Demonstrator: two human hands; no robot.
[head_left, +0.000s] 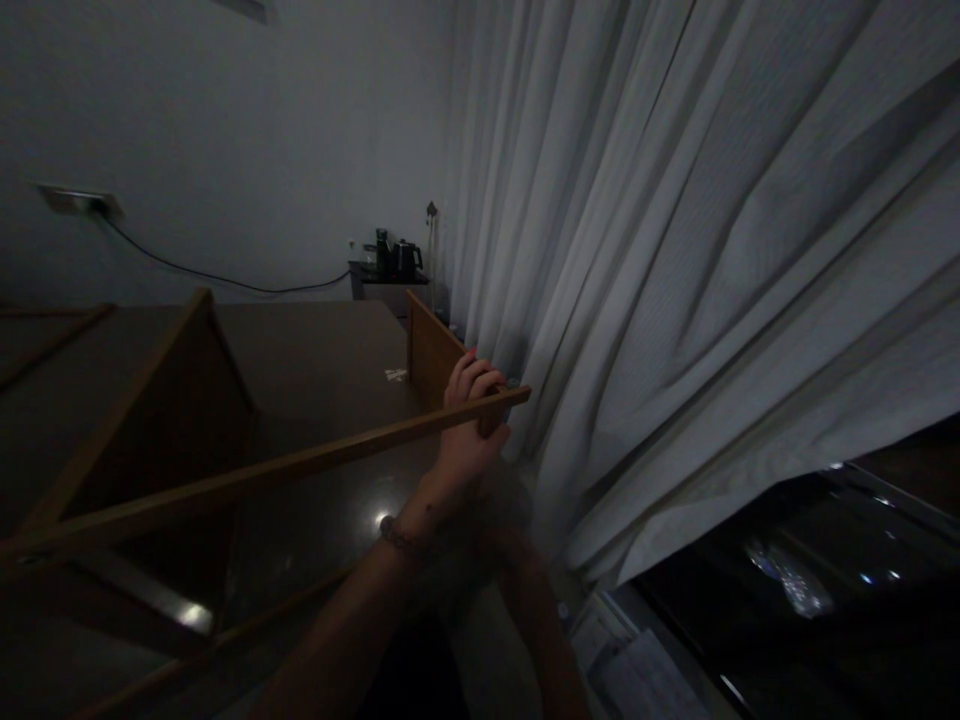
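Observation:
My left hand (471, 405), with a bracelet at the wrist, is wrapped round the corner of a brown wooden frame (315, 458). Its fingers lie over an upright end board (433, 345), close to where that board meets a long thin rail. Lower down, beneath my left wrist, is my right hand (499, 550), dark and blurred. Its fingers cannot be made out, nor whether it touches the frame. Another upright board (161, 400) crosses the frame on the left. Small white pieces (395, 375) lie on the dark surface beside the end board.
A white curtain (637, 300) hangs close along the right. At the back, a black kettle (406, 258) stands on a small cabinet (390, 292). A black cable (247, 288) runs to a wall socket (75, 202). Shiny dark things and papers (645, 680) lie low on the right.

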